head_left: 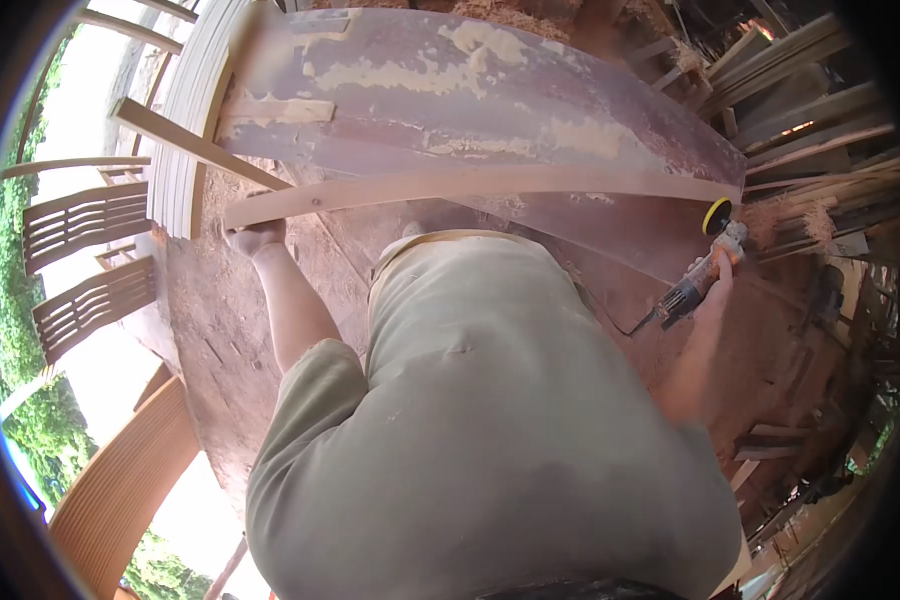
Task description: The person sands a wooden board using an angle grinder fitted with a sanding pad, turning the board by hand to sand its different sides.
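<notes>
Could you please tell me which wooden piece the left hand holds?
The long pale board, its right end near the yellow disc; the left hand grips its other end, whereas no hand touches the slatted panels.

You have room to reach over the broad tabletop [400,115] at upper centre, beyond the long board [470,184] that bars the middle of the frame; a slat [190,142] slants across your way at upper left, piled timber [810,114] crowds you at upper right, and the sander [684,295] with its sagging cord [627,334] blocks you right of centre
</notes>
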A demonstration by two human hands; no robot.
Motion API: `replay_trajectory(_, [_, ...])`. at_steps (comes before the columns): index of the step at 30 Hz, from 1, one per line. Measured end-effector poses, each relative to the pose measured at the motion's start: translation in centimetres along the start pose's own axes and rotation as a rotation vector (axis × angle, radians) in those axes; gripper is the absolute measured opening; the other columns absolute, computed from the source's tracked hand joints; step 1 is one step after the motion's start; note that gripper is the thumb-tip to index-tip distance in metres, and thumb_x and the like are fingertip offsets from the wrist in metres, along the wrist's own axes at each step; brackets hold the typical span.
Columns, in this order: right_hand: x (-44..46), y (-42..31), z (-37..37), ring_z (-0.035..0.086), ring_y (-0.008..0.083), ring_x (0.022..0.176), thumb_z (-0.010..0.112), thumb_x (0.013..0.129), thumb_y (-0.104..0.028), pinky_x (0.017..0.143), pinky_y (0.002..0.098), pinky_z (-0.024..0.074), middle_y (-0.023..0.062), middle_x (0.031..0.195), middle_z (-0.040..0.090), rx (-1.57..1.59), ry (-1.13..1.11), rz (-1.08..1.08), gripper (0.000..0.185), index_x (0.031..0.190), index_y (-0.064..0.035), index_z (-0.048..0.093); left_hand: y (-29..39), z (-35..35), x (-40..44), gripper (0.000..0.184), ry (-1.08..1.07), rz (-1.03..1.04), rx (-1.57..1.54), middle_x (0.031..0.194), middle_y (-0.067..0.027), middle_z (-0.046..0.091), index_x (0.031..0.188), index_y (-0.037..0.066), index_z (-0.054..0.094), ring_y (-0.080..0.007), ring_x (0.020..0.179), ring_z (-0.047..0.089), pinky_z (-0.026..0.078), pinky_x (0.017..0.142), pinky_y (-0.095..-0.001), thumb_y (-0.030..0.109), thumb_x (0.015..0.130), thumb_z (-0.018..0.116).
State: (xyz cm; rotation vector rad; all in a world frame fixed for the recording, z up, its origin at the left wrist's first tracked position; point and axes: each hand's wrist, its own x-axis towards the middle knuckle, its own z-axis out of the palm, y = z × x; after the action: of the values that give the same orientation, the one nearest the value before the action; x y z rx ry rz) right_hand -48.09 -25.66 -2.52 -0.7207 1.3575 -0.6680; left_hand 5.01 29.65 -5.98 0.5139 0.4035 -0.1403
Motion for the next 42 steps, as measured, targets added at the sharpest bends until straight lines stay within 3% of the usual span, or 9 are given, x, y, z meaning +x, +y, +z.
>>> replay_trajectory(4, [-4.7, -0.3, 8.3, 0.062, 0.0153, 0.065, 0.068, 0.087, -0.026, 0.058, 0.0304, 0.0517, 0.006, 0.08, 0.062, -0.487, -0.161, -0.202, 0.031, 0.106, -0.0028, 0.061, -1.1, 3.2, 1.4, 0.037, -0.106, -0.012, -0.069, 0.091, -0.0159, 0.063, 0.086, 0.009, 0.063, -0.0316, 0.089, 0.059, 0.047, 0.088, -0.0483, 0.041, 0.085, 0.045])
replay_trajectory(9, [-11.0, 1.7, 19.4, 0.059, 0.0127, 0.061, 0.068, 0.084, -0.021, 0.056, 0.0284, 0.0503, 0.0033, 0.076, 0.06, -0.621, -0.479, -0.198, 0.028, 0.103, -0.0016, 0.062, -0.8, 5.0, 3.6, 0.037, -0.238, -0.116, -0.16, 0.106, -0.0157, 0.062, 0.093, 0.009, 0.065, -0.0314, 0.096, 0.058, 0.047, 0.09, -0.0495, 0.039, 0.087, 0.045])
replay_trajectory(13, [-14.8, 5.7, 26.2, 0.06, 0.0137, 0.063, 0.065, 0.087, -0.02, 0.057, 0.0292, 0.0511, 0.0058, 0.08, 0.061, -0.75, -0.647, -0.238, 0.027, 0.105, -0.0009, 0.059, -0.5, 4.1, 4.6, 0.056, -0.507, -0.245, -0.265, 0.134, -0.0225, 0.051, 0.105, 0.006, 0.067, -0.0365, 0.103, 0.058, 0.044, 0.097, -0.0509, 0.049, 0.099, 0.032])
replay_trajectory(14, [-16.5, 6.1, 28.1, 0.06, 0.0132, 0.066, 0.065, 0.087, -0.02, 0.059, 0.0289, 0.0508, 0.0056, 0.082, 0.062, -0.783, -0.702, -0.235, 0.027, 0.106, -0.0006, 0.059, -0.3, 3.6, 5.3, 0.066, -0.661, -0.354, -0.345, 0.149, -0.0238, 0.036, 0.108, 0.001, 0.066, -0.0402, 0.12, 0.049, 0.039, 0.103, -0.0521, 0.05, 0.102, 0.023])
replay_trajectory(18, [-20.4, 9.3, 33.8, 0.06, 0.0128, 0.081, 0.068, 0.085, -0.023, 0.072, 0.0297, 0.0492, 0.0065, 0.091, 0.063, -0.92, -0.801, -0.394, 0.036, 0.108, 0.0026, 0.06, -0.6, 4.5, 4.4, 0.066, -0.514, -0.339, -0.288, 0.159, -0.018, 0.02, 0.105, -0.007, 0.063, -0.0392, 0.145, 0.017, 0.026, 0.113, -0.0531, 0.045, 0.103, 0.022])
replay_trajectory(28, [-29.0, 11.8, 42.8, 0.058, 0.0112, 0.083, 0.063, 0.089, -0.025, 0.073, 0.0283, 0.0486, 0.0044, 0.094, 0.061, -1.09, -0.902, -0.303, 0.035, 0.112, 0.0011, 0.06, -2.1, 3.1, 5.1, 0.067, -0.506, -0.356, -0.397, 0.16, -0.0102, 0.019, 0.119, -0.005, 0.059, -0.0379, 0.147, 0.01, 0.017, 0.117, -0.0545, 0.049, 0.102, 0.023])
replay_trajectory(34, [-31.5, 12.5, 46.3, 0.059, 0.0147, 0.09, 0.064, 0.089, -0.029, 0.082, 0.0306, 0.0479, 0.0077, 0.099, 0.063, -1.156, -0.94, -0.401, 0.042, 0.116, 0.0025, 0.059, -1.7, 4.7, 4.0, 0.089, -0.449, -0.37, -0.426, 0.16, -0.0103, 0.017, 0.141, -0.001, 0.04, -0.0391, 0.147, 0.01, 0.013, 0.119, -0.0531, 0.07, 0.095, 0.015])
replay_trajectory(39, [-32.6, 13.7, 48.9, 0.062, 0.019, 0.095, 0.064, 0.088, -0.033, 0.086, 0.0326, 0.0476, 0.0113, 0.103, 0.066, -1.227, -0.937, -0.471, 0.045, 0.117, 0.0017, 0.06, -1.6, 5.4, 3.9, 0.101, -0.455, -0.332, -0.311, 0.159, -0.0126, 0.02, 0.146, -0.001, 0.029, -0.0403, 0.142, 0.022, 0.02, 0.117, -0.0535, 0.08, 0.088, 0.009])
replay_trajectory(42, [-33.7, 14.8, 50.4, 0.064, 0.0232, 0.101, 0.065, 0.087, -0.034, 0.089, 0.0343, 0.0479, 0.0142, 0.106, 0.068, -1.132, -1.013, -0.463, 0.046, 0.115, 0.0013, 0.061, -2.3, 3.4, 6.0, 0.103, -0.606, -0.431, -0.522, 0.158, -0.0144, 0.023, 0.139, -0.003, 0.039, -0.0405, 0.135, 0.034, 0.028, 0.113, -0.0539, 0.081, 0.087, 0.01])
